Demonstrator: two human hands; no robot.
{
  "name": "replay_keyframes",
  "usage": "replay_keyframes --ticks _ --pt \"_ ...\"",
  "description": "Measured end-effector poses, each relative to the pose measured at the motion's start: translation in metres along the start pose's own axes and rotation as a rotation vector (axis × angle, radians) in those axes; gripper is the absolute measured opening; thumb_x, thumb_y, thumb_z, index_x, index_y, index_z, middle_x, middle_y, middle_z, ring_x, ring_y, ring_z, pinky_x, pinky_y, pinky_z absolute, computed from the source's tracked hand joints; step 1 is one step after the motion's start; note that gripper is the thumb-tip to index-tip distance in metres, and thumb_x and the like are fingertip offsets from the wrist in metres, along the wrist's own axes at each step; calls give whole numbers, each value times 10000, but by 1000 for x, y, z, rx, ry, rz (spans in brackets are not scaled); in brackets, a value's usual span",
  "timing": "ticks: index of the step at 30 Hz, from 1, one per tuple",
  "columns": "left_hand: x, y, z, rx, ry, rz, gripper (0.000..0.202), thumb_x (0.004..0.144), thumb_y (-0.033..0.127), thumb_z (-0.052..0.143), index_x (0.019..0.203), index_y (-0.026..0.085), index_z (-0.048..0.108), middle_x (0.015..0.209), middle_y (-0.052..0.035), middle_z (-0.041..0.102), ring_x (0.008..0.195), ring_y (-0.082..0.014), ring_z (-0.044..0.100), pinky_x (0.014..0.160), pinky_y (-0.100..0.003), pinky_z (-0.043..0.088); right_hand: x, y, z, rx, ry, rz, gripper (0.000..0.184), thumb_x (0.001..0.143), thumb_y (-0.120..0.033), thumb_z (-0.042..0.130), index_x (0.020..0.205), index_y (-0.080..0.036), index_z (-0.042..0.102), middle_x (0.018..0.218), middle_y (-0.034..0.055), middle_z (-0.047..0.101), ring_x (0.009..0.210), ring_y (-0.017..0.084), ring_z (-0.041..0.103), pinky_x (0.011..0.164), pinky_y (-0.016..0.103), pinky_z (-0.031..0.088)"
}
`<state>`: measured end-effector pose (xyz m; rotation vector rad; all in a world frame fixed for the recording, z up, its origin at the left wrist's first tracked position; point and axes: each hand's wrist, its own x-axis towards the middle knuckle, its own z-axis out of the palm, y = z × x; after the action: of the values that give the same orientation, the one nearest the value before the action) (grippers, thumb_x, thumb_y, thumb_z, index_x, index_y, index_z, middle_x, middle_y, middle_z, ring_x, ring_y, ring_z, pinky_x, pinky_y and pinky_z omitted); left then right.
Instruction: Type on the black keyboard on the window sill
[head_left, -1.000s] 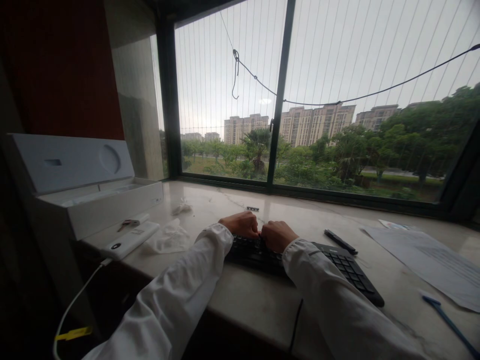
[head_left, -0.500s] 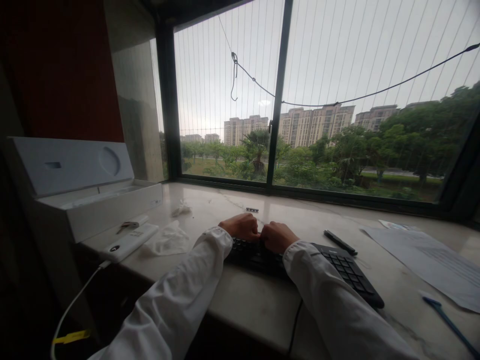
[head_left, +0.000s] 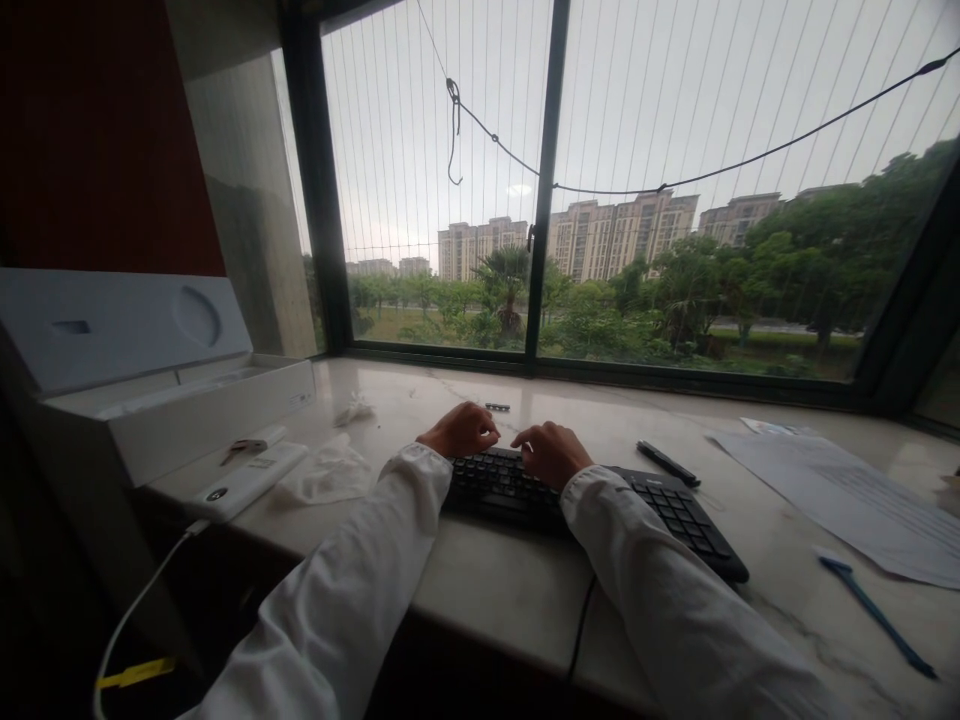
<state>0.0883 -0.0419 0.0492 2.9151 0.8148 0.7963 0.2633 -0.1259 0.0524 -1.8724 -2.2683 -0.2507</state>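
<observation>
My left hand (head_left: 461,430) is above the upper left part of a black keyboard (head_left: 499,492), its fingers curled in; whether something small is between them I cannot make out. Across a small gap, my right hand (head_left: 553,452) hovers over the middle of the keys, index finger stretched toward the left hand and nothing visible in its grasp. The keyboard lies at a slant near the front edge of the marbled counter (head_left: 487,590), partly covered by my right sleeve. Just behind it is a small dark strip with light marks (head_left: 497,407).
At left stand an opened white box (head_left: 217,405), a white power bank (head_left: 251,482) with a cable and keys, and crumpled tissue (head_left: 326,472). To the right lie a black pen-like stick (head_left: 669,464), printed paper (head_left: 840,495) and a blue tool (head_left: 877,615). A window (head_left: 536,200) closes the back.
My hands, pressed together over the keyboard before, have come apart. The right index finger is now stretched out, and more keys show between the hands. The view has shifted slightly.
</observation>
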Motion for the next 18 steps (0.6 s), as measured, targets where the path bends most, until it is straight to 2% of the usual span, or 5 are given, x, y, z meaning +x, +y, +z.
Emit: replay_keyframes --ticks 5,9,13,18 --pt "-3 -14 6 18 61 -15 216 736 198 537 789 173 745 710 -28 676 584 -99 539 614 -212 402 1 1 1 16 -17 -2 340 767 -230 460 972 -323 715 940 45 698 835 183 630 733 267 432" --pt "-4 -23 9 89 86 -109 237 750 234 519 801 174 742 697 -33 668 599 -112 550 624 -220 407 1 2 1 28 -15 25 318 766 -229 475 946 -316 722 936 35 699 839 175 630 731 253 432" --pt "-4 -28 9 178 83 -237 269 764 269 490 810 181 740 735 -50 677 652 -137 576 650 -235 422 2 7 1 -13 88 165 326 813 -240 427 946 -268 723 910 75 696 847 192 632 737 275 436" --pt "-5 -26 7 271 13 -387 282 772 312 480 863 223 732 836 -50 692 757 -182 609 682 -269 437 3 16 7 -58 77 267 310 790 -212 435 909 -183 719 888 140 682 830 235 643 694 304 450"
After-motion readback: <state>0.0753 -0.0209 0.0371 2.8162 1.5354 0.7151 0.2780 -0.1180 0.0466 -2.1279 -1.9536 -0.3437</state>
